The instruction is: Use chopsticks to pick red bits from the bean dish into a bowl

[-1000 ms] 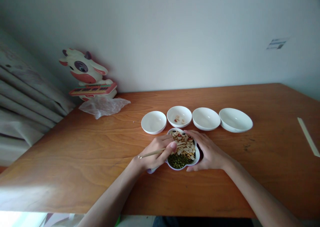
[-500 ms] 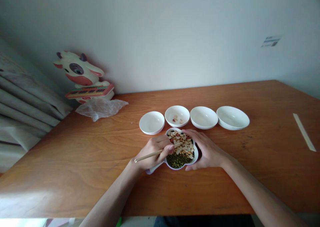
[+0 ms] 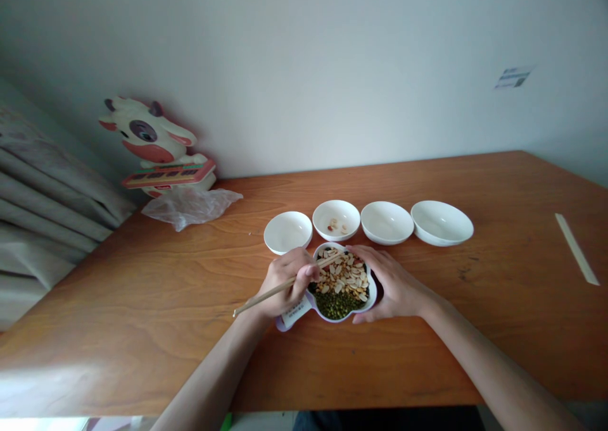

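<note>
My left hand (image 3: 287, 280) is closed around wooden chopsticks (image 3: 266, 295), their tips among the peanut halves (image 3: 342, 275) in a purple-white dish (image 3: 373, 298). Green beans (image 3: 338, 305) fill the near part of that dish, and small yellow grains lie among the peanuts. The dish's handle (image 3: 291, 317) points to the lower left under my left wrist. My right hand (image 3: 392, 282) curves around the right side of the dish, thumb at the near rim and fingers at the far rim. Just behind, a white bowl (image 3: 349, 230) holds a few peanut pieces (image 3: 336, 226).
More white bowls stand in the row: one at the left (image 3: 287, 231), one right of middle (image 3: 387, 222), one far right (image 3: 443, 222). A cow toy keyboard (image 3: 161, 146) and a clear plastic bag (image 3: 192, 208) lie back left. A paper strip (image 3: 576, 249) lies far right.
My left hand has shifted slightly left and up, drawing the chopstick tips toward the far side of the dish. More of the handle shows. My right hand stays on the dish.
</note>
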Demonstrator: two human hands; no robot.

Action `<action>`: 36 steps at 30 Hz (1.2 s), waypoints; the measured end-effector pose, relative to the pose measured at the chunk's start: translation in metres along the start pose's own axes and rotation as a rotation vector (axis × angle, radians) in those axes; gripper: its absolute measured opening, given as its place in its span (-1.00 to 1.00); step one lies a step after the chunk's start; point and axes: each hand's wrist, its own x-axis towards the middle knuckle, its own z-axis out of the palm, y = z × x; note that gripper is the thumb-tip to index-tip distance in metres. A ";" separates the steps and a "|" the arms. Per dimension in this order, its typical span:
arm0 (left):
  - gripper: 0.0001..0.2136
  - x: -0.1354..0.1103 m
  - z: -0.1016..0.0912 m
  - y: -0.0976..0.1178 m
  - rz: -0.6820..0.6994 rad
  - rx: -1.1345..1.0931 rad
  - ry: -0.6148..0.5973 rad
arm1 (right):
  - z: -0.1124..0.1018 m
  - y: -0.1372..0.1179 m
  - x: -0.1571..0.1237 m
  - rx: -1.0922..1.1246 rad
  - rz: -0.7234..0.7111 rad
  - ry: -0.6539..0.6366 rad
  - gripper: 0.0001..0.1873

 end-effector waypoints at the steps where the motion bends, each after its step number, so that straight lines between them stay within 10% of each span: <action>1: -0.51 0.000 0.000 -0.001 -0.013 -0.006 0.027 | 0.000 0.000 0.000 0.006 -0.003 0.003 0.52; 8: -0.49 0.016 0.003 -0.019 -0.133 0.050 0.166 | -0.001 -0.001 0.001 0.018 0.002 -0.006 0.53; 16: -0.45 0.036 0.007 -0.024 -0.321 0.014 0.056 | 0.000 0.001 0.000 0.009 -0.006 -0.012 0.53; 36: -0.38 0.016 -0.008 0.005 -0.184 -0.082 -0.116 | 0.009 0.012 -0.009 -0.002 0.033 0.030 0.79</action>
